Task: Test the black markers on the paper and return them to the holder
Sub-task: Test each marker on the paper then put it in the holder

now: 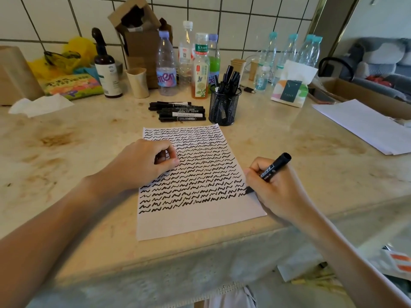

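A white paper [195, 223] lies on the counter, covered in rows of black squiggles down to its lower third. My right hand [278, 192] grips a black marker [274, 166] with its tip touching the paper's right edge. My left hand [142, 165] rests on the paper's left side with fingers curled; something dark, perhaps a cap, shows between the thumb and fingers. A black mesh holder [224, 107] behind the paper holds several black markers. Several more black markers [178, 111] lie in a stack left of the holder.
Bottles [166, 65] stand along the tiled wall, with a paper cup [138, 82], a dark pump bottle [106, 70] and a tissue pack [291, 90]. Loose white sheets [364, 125] lie at the right. A crumpled tissue [42, 105] is at the left.
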